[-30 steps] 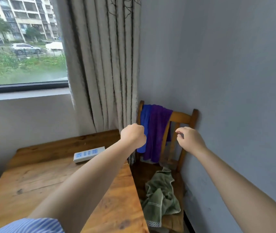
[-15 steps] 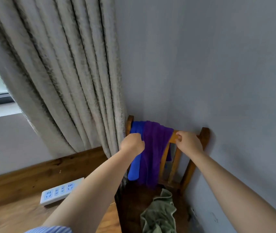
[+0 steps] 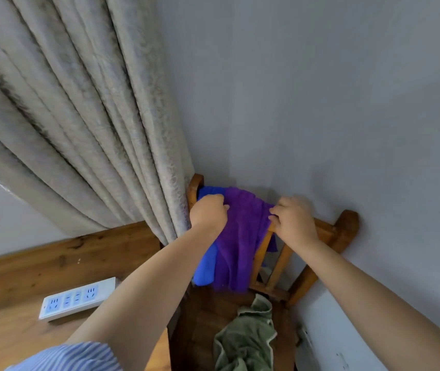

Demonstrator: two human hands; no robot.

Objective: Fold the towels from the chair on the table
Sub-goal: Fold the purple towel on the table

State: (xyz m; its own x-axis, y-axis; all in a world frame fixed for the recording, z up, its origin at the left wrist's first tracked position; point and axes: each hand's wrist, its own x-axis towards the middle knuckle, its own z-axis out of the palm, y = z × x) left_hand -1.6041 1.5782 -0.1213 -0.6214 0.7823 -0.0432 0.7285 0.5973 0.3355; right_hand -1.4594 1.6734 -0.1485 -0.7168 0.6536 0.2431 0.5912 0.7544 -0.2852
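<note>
A purple towel (image 3: 237, 242) hangs over the top rail of a wooden chair (image 3: 344, 228) in the corner. A blue towel (image 3: 205, 266) hangs beside it on the left, partly under it. My left hand (image 3: 208, 214) is closed on the purple towel's left top edge. My right hand (image 3: 293, 220) pinches its right top edge at the rail. A crumpled green towel (image 3: 245, 338) lies on the chair seat below. The wooden table (image 3: 26, 277) sits at the lower left.
A white power strip (image 3: 76, 298) lies on the table near its right edge. A grey curtain (image 3: 79, 116) hangs down to the chair's left post. Grey walls close in behind and to the right of the chair.
Both hands have reached forward from mid-air to the chair's top rail and closed on the purple towel. The view has swung right, away from the window.
</note>
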